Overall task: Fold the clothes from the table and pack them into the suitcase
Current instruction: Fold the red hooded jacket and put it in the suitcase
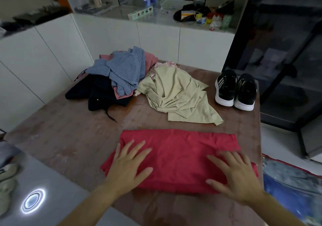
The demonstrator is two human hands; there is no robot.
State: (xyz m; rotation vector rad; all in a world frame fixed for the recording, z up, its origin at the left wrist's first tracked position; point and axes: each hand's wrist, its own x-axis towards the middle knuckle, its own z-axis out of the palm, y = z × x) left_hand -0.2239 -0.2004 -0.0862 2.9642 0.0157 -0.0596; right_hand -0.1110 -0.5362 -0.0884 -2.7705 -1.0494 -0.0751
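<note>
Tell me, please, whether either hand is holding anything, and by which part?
Nothing is gripped. The left hand and the right hand rest flat, fingers straight, on the red garment, one toward each end.

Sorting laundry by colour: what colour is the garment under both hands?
The garment is red; head view.

At the lower right of the frame the suitcase [294,191] is cut off by the right and bottom edges; only a red rim and blue lining show. In the pile at upper centre, a pink garment [151,60] lies mostly buried under the blue knit [125,68], and a satin piece [167,64] peeks from beneath the beige garment [176,93]. The pale shoes [7,178] at the left edge are cropped and blurred. The clutter [205,16] on the counter [113,14] at upper right is too small to name.
</note>
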